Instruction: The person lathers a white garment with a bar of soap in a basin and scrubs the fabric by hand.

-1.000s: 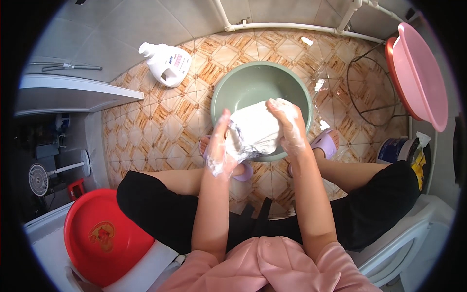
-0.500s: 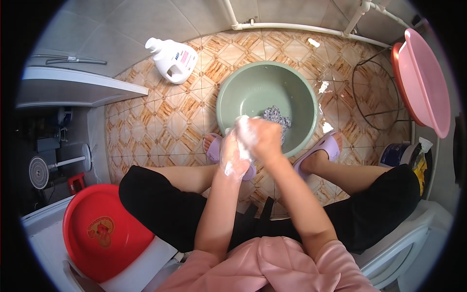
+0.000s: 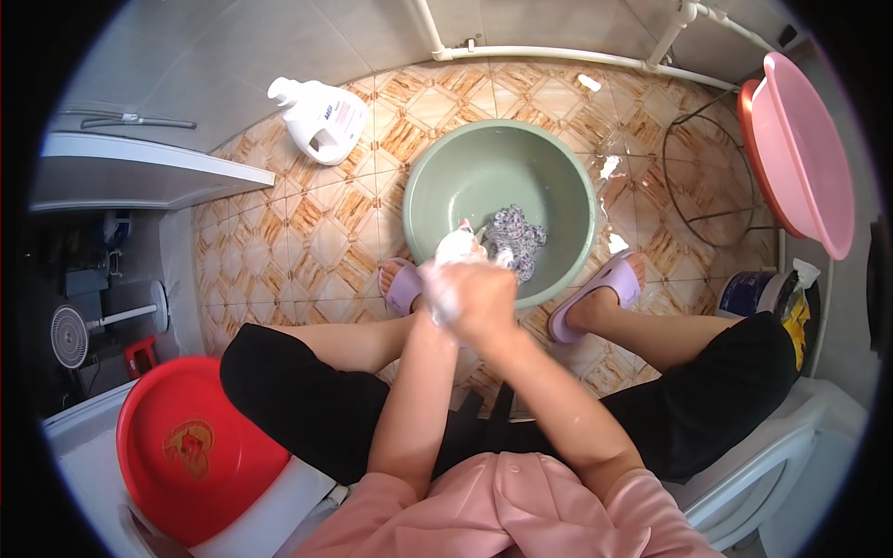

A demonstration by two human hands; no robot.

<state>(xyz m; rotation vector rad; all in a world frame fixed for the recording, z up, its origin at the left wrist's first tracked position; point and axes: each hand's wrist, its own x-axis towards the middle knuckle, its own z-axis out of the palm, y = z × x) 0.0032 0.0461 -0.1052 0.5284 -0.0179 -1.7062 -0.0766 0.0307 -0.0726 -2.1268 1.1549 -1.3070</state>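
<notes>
Both my hands are together over the near rim of a green basin (image 3: 419,186). A white, sudsy cloth (image 3: 458,249) bunches up between them and sticks out on the far side. My left hand (image 3: 441,290), with white foam on it, is mostly covered by the other and holds the cloth from below. My right hand (image 3: 486,299) is closed in a fist over the cloth and blurred by motion. Below them in the basin lies a wet, grey-purple patterned cloth (image 3: 517,244).
A white detergent bottle (image 3: 321,126) stands at the far left on the tiled floor. A red basin (image 3: 260,456) sits at my left. Pink basins (image 3: 809,158) lean at the right beside a wire rack (image 3: 670,177). White scraps (image 3: 610,167) lie near my purple slippers (image 3: 595,293).
My right hand has slid toward me and left across the left hand, rubbing the white cloth. More of the patterned cloth shows. The whole view has shifted slightly.
</notes>
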